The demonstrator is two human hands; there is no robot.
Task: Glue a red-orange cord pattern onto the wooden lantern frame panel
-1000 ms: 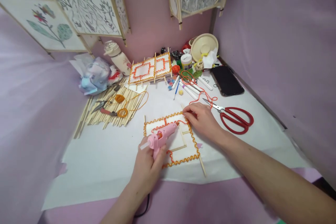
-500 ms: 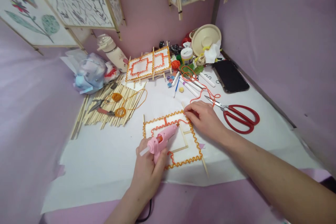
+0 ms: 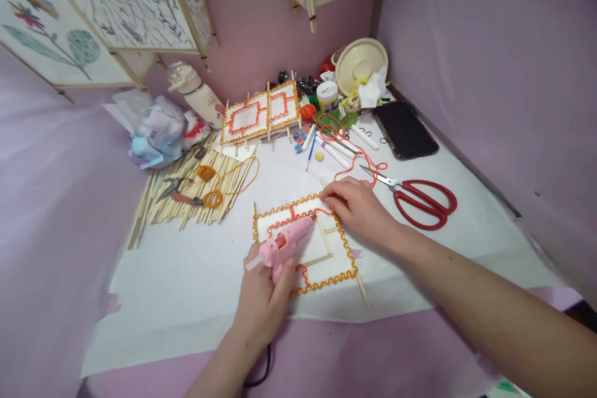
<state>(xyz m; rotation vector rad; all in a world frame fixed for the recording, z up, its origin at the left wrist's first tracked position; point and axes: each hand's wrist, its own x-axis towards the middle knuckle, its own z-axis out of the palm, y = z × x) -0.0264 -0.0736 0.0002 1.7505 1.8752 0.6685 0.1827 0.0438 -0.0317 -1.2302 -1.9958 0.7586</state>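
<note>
My left hand [image 3: 263,295] is wrapped round the handle of a pink glue gun [image 3: 285,244], a clear glue stick jutting from its back end. The gun's nozzle points up and right, at the upper inner corner of a white panel [image 3: 323,272] with thin wooden sticks. Wavy orange yarn [image 3: 349,250] edges this panel, and red-orange yarn [image 3: 325,211] follows part of the inner rectangle. At the panel's upper right corner, my right hand [image 3: 358,208] is closed in a pinch on the red-orange yarn; its fingertips are partly hidden.
Red-handled scissors [image 3: 424,202] and a black phone [image 3: 407,129] lie at the right. A second decorated panel [image 3: 261,113], markers [image 3: 333,152] and a red-orange yarn ball [image 3: 308,112] are behind. Pliers [image 3: 180,194] rest on wooden sticks [image 3: 228,183] at the left, near a bottle [image 3: 198,93].
The view has shifted slightly, so everything sits a little differently in the picture. Both hands keep nearly the same places over the panel, the glue gun still in the left.
</note>
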